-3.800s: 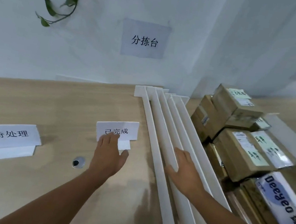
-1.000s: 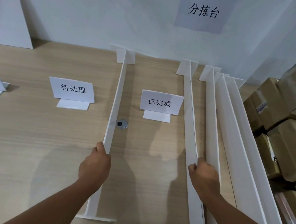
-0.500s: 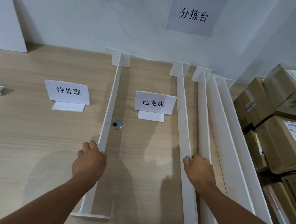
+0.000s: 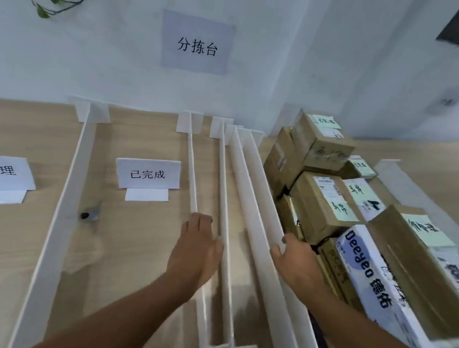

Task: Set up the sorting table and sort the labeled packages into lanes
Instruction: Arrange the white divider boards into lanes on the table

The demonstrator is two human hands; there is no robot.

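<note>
Right hand (image 4: pixel 297 259) grips the rightmost divider (image 4: pixel 254 199): fingers curled over its top edge, thumb on the left face. The grip sits at about mid-length, just beside the stack of packages (image 4: pixel 319 206).

Left hand (image 4: pixel 197 247) is flat with fingers straight, lying over the second divider (image 4: pixel 192 174). Its thumb side touches the third divider (image 4: pixel 225 185). Cannot tell whether it presses down.

All dividers run near to far across the table (image 4: pixel 126 247), feet at both ends. The first divider (image 4: pixel 67 193) stands alone on the left. The second stands just right of the 已完成 sign (image 4: pixel 148 174). The third and the rightmost group are crowded close together on the right, leaning, hard against the packages.

Judgement: the lanes are not yet spread.
- The rightmost divider belongs to the right hand, the second or third to the left.
- Any shift should go sideways, across the long axis, with the strip kept parallel to the first divider.
- There is little room on the right, since the boxes block that way.
</note>
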